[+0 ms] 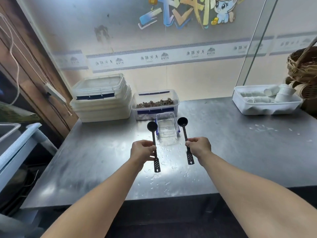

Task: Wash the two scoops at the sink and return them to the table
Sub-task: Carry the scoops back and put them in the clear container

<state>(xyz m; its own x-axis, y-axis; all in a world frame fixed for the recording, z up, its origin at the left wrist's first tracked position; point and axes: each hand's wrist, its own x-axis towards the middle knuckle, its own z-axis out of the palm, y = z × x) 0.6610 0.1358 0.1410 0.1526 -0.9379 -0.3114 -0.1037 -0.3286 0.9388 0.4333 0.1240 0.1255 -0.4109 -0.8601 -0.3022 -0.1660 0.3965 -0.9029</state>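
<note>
Two black long-handled scoops are held upright above the steel table [240, 152], bowls up and perforated handle ends down. My left hand [143, 150] grips the left scoop [152, 126] at mid-handle. My right hand [199, 146] pinches the right scoop [182, 122] at mid-handle. Both scoops hover just in front of a small clear container [167, 125]. Water drops speckle the table below the hands. A corner of the sink [7, 131] shows at the far left edge.
A stack of lidded plastic boxes [101, 98] stands at the back left. Beside it sits an open box of dried brown bits [155, 103]. A white tub of small cups [267, 100] is at the back right, with a woven basket [303, 66] behind it.
</note>
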